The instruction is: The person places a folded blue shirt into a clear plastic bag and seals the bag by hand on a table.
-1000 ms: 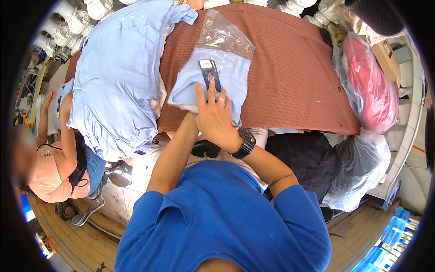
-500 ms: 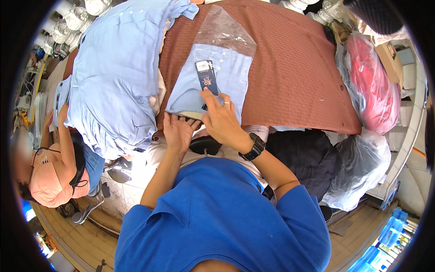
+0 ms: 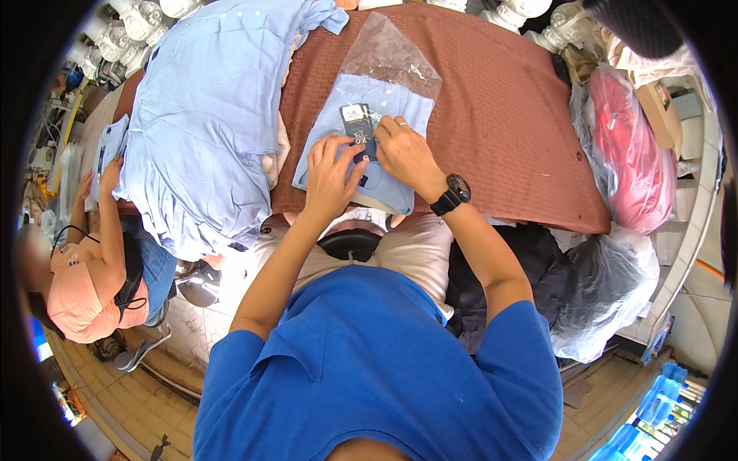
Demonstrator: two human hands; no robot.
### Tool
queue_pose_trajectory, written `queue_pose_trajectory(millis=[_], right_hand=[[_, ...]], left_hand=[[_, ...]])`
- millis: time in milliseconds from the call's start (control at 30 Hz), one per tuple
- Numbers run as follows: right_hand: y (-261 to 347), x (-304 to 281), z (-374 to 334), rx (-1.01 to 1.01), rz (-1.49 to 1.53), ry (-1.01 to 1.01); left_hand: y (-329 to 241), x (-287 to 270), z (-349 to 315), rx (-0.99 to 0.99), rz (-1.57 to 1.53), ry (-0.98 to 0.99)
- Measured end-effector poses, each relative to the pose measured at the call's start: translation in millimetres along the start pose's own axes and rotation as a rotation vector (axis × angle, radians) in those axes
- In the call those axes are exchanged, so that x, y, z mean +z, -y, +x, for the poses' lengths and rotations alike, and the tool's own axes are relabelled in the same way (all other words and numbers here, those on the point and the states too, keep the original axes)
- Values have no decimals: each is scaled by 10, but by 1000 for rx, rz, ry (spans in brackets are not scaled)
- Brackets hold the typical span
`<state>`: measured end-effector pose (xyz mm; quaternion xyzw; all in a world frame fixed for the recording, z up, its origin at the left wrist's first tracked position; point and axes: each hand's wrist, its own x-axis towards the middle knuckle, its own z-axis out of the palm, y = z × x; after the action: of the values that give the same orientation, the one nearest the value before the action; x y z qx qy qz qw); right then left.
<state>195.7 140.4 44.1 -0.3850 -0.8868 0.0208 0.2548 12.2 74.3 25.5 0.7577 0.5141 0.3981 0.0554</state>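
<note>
A folded light-blue shirt [image 3: 407, 104] lies in front of me on the brown cloth, in a clear plastic bag [image 3: 384, 48] whose far end extends past it. A dark hang tag [image 3: 357, 123] with a white label and white string rests on the shirt. My left hand [image 3: 330, 178] has its thumb and curled fingers at the tag's near end. At the tag's right edge, my right hand [image 3: 409, 157], wearing a ring and a black watch [image 3: 452, 194], has its fingertips pressed together; they partly hide what they pinch.
A pile of light-blue shirts [image 3: 204, 107] stands left on the brown-covered table [image 3: 507, 115]. Further left, a co-worker [image 3: 84, 296] handles another blue shirt. To the right are a red bagged bundle [image 3: 626, 146], black cloth [image 3: 507, 276] and clear plastic [image 3: 603, 300].
My left hand has come up from under the shirt's near edge onto the tag. My right hand has shifted up and right, to the tag's right edge.
</note>
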Motion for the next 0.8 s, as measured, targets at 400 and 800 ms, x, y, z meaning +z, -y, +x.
queue_pose_trajectory(millis=[400,800], right_hand=[[-151,72,54,-20,59,-84],[-75,141,124,29,88,-74]], left_hand=[[53,147,-96,2,97,58],[93,205,-150,24,164,62]])
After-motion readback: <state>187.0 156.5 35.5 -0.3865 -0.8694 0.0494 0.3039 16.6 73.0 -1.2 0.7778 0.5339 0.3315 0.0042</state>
